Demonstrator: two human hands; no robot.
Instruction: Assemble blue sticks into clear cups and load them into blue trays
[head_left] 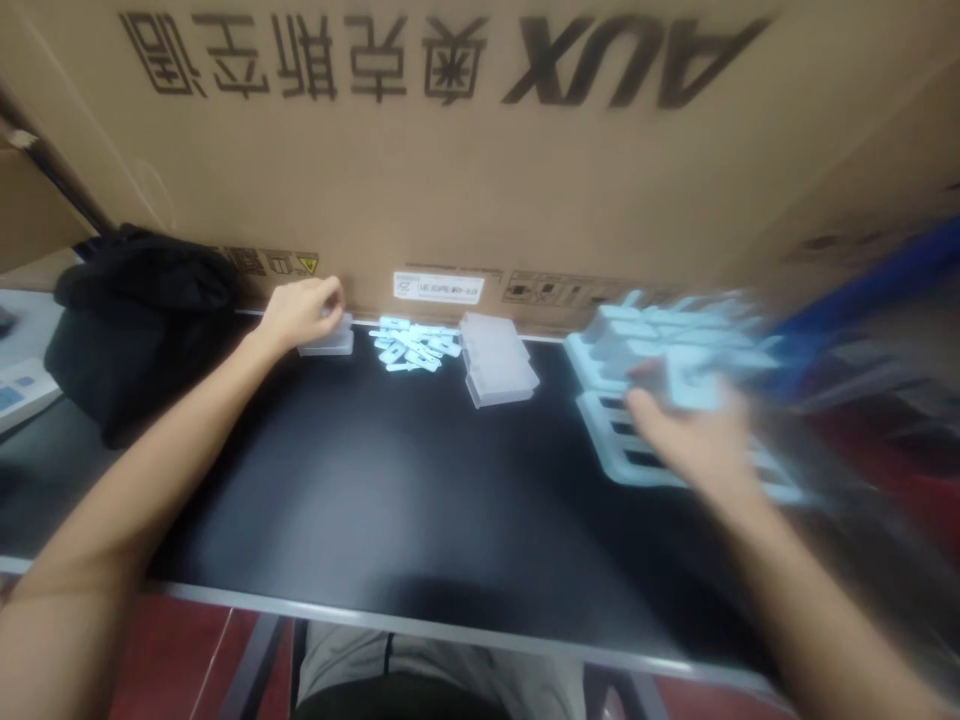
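My left hand (300,312) is at the back left of the black table, its fingers curled in a pinch over a small stack of translucent white plastic cases (328,343). Anything between those fingers is hidden. On the right, my right hand (697,425), smeared by motion, has its thumb and fingers around a light-blue plastic piece (691,378). It is at the front of a light-blue slotted rack (626,470) that carries several similar pieces. Between the hands lie a loose pile of small flat light-blue pieces (412,345) and a larger stack of translucent cases (499,362).
A large cardboard box (450,180) with upside-down print stands along the table's back edge. A black cloth bag (135,320) sits at the left beside a white device (26,392). The black tabletop (390,480) has a metal front edge. A blue bar (877,270) slants at the right.
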